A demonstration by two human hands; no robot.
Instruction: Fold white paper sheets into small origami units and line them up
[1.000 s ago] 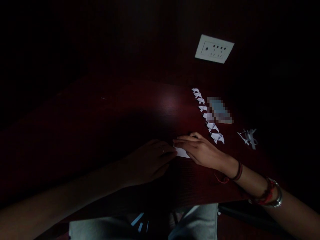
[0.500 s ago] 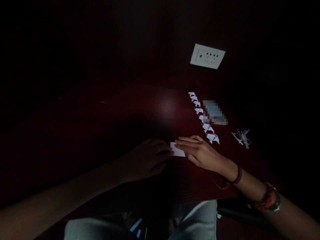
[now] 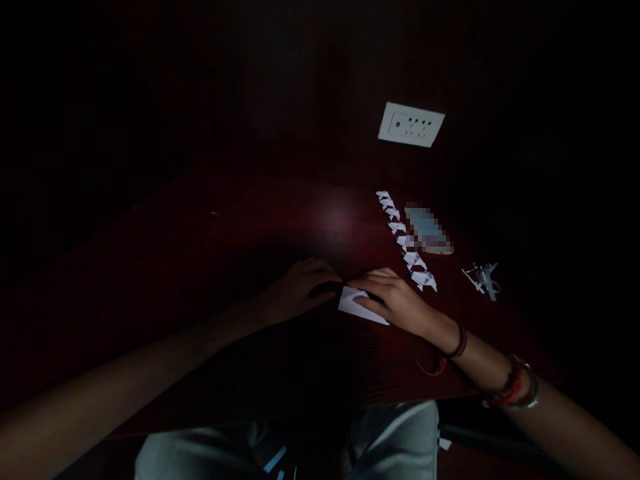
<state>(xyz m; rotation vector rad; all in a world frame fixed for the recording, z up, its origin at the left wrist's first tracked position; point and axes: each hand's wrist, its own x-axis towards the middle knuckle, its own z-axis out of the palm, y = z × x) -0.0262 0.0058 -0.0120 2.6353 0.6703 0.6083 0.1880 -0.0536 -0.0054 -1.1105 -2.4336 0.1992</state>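
Note:
The scene is very dark. A small white piece of paper [image 3: 356, 308] lies on the dark red table [image 3: 210, 267] in front of me. My right hand [image 3: 395, 299] rests on its right part, fingers curled over it and pressing it down. My left hand [image 3: 303, 288] is at the paper's left corner, fingers bent and pinched at its tip. A row of several small folded white paper pieces [image 3: 406, 240] runs diagonally just beyond my right hand.
A blurred flat phone-like object [image 3: 429, 231] lies beside the row. A small heap of white paper scraps [image 3: 483, 279] sits to the right. A white socket plate [image 3: 411, 124] is on the dark surface behind the table. My grey-clothed lap [image 3: 390, 440] shows below the table's edge.
The paper has turned and more of it shows, now lying slanted toward me. Both hands shifted slightly; the right hand's fingers went from stretched flat to curled over the paper.

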